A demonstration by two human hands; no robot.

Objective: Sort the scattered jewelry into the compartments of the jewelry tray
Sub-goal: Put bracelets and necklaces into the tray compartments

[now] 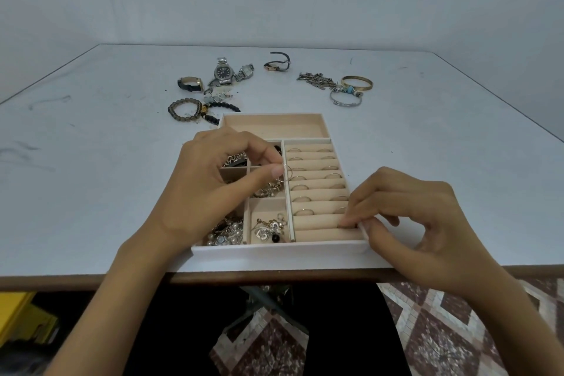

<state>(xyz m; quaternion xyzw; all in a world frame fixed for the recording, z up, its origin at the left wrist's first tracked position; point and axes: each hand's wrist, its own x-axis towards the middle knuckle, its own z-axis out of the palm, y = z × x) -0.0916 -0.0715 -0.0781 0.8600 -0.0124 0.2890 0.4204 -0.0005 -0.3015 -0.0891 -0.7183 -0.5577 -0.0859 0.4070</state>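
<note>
— Where's the hoop (288, 173)?
— Thin, silvery; my left hand (213, 183) pinches it thumb-to-forefinger over the beige jewelry tray (274, 249), at the table's (122, 168) near edge. My right hand (409, 217) bunches fingertips on the ring rolls (317, 194); grip unclear.

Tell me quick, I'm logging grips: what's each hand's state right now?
Left hand: pinches a thin ring above the tray.
Right hand: fingertips curled at the tray's ring rolls; holding anything cannot be told.
</note>
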